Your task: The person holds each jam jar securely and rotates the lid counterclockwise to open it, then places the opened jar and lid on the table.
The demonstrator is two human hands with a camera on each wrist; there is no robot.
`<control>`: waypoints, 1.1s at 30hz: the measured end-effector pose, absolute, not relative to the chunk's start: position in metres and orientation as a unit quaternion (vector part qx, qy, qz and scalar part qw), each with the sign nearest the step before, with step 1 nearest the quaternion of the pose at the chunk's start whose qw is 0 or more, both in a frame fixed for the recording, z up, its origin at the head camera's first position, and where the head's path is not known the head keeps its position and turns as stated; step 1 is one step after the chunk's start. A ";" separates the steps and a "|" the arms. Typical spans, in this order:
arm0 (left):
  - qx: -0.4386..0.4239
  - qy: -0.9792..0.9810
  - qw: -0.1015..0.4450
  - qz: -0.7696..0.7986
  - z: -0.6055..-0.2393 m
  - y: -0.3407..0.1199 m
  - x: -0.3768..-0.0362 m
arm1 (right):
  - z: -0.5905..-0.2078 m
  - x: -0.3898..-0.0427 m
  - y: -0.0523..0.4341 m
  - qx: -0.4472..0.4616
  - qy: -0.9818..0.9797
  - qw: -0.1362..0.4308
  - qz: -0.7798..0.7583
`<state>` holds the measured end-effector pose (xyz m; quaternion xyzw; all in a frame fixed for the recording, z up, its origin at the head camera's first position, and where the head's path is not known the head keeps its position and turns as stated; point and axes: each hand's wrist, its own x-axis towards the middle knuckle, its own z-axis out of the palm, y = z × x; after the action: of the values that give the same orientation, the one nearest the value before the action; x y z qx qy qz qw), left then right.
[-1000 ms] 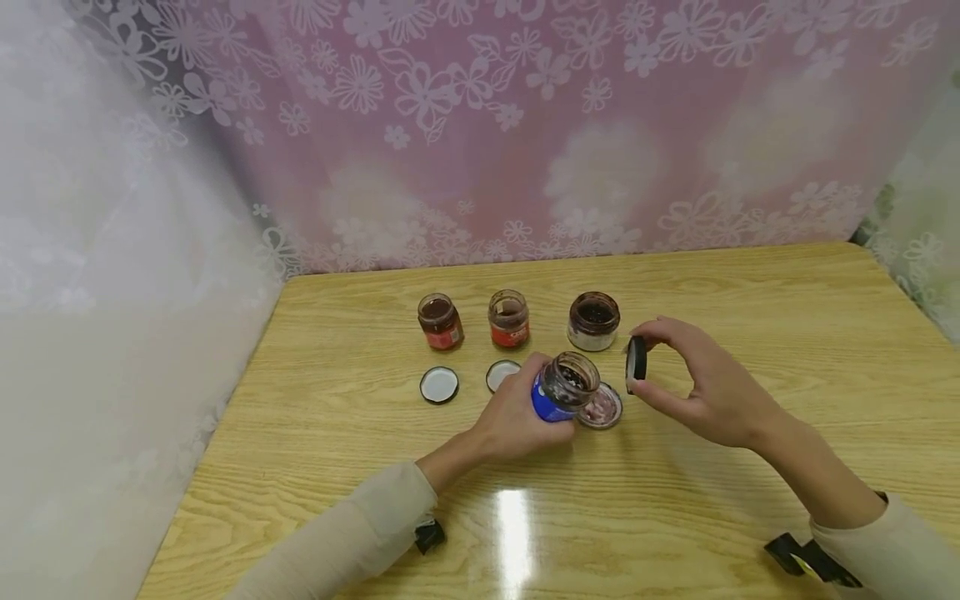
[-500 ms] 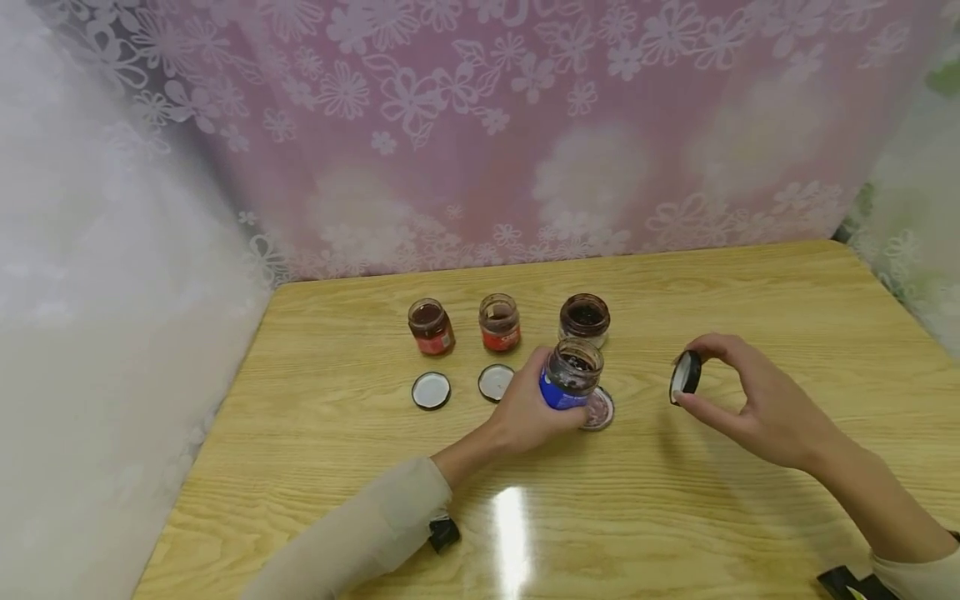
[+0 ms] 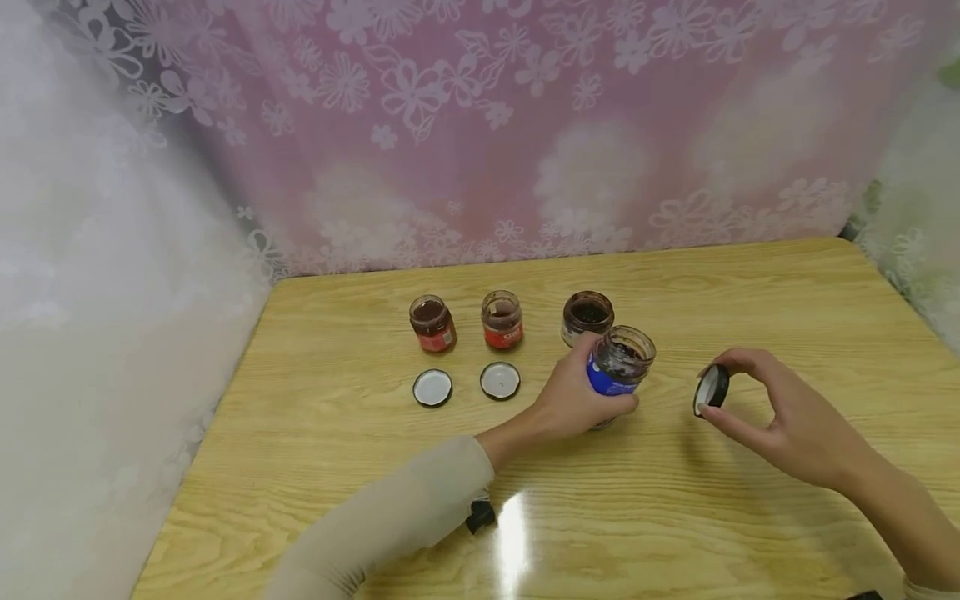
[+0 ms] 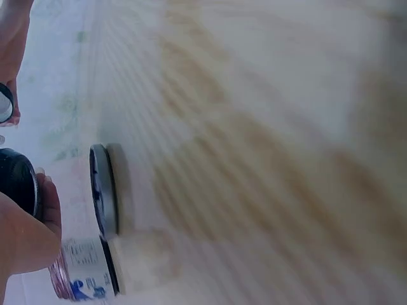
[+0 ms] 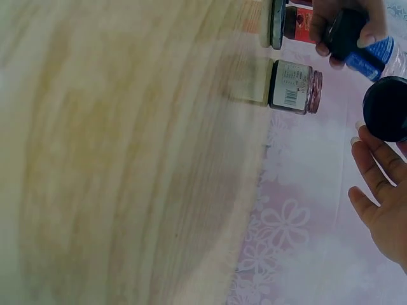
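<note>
My left hand [image 3: 602, 382] grips a small open jar with a blue label [image 3: 625, 357], [image 5: 367, 53] and holds it tilted toward the right, in front of the back row. My right hand [image 3: 718, 393] pinches a black lid with a white inside [image 3: 708, 389] on edge between thumb and fingers, a short way right of the jar. In the right wrist view the black lid [image 5: 386, 108] sits at my fingertips [image 5: 367, 152]. The left wrist view is blurred and shows the dark jar [image 4: 16, 181] against my palm.
Three open jars stand in a row at the back: two red-labelled ones [image 3: 432, 323], [image 3: 502, 319] and a wider dark one [image 3: 587, 313]. Two lids [image 3: 432, 387], [image 3: 500, 380] lie inside-up before them on the wooden table [image 3: 712, 517]. Floral curtains close off the back and sides.
My left hand has carried the blue-labelled jar to the right, over the lid that lay beside it. My right hand has drawn the black lid away to the right and nearer.
</note>
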<state>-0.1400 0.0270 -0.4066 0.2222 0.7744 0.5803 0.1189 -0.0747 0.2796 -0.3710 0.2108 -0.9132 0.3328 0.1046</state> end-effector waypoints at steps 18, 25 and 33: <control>0.170 0.819 0.133 0.532 -0.412 0.088 -0.150 | -0.378 -0.060 0.289 0.187 -0.922 0.080 0.330; 0.164 0.836 0.124 0.509 -0.419 0.099 -0.155 | -0.375 -0.059 0.290 0.195 -0.922 0.089 0.322; 0.160 0.883 0.110 0.427 -0.424 0.109 -0.171 | -0.371 -0.059 0.288 0.207 -0.921 0.094 0.317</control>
<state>-0.1706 0.1089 -0.4236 0.1602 0.8834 0.4266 0.1096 -0.0589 0.2877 -0.3709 0.2072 -0.9206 0.3173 0.0940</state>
